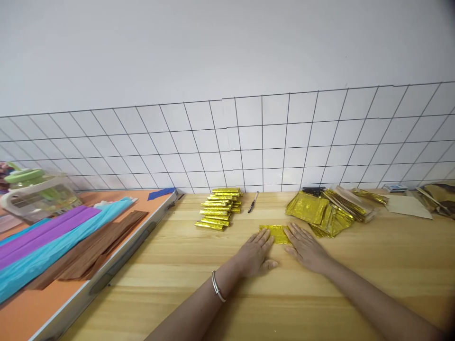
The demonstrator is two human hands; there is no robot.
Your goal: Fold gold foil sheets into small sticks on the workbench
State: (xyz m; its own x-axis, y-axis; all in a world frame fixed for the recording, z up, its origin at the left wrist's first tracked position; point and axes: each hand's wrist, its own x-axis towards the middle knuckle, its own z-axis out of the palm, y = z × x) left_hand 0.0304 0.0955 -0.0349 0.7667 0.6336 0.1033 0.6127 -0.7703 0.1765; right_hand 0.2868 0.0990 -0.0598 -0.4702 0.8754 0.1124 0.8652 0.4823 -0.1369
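A small sheet of shiny gold foil paper (277, 234) lies flat on the wooden table between my hands. My left hand (256, 252) rests on its left end, fingers stretched out and thumb apart. On the right end lie the fingertips of my right hand (304, 247), also spread flat. Beyond my left hand sits a stack of narrow folded gold foil strips (217, 209). A loose pile of flat gold foil sheets (314, 208) lies behind my right hand. Between these two groups is a pen (253, 202).
Left of the table stands an orange-topped surface (121, 208) with a raised edge. It bears brown (95, 251), light blue (71, 248) and purple crepe paper (53, 237), plus a green-lidded container (39, 189). Pale paper (408, 207) lies far right, and a tiled wall (249, 142) rises behind.
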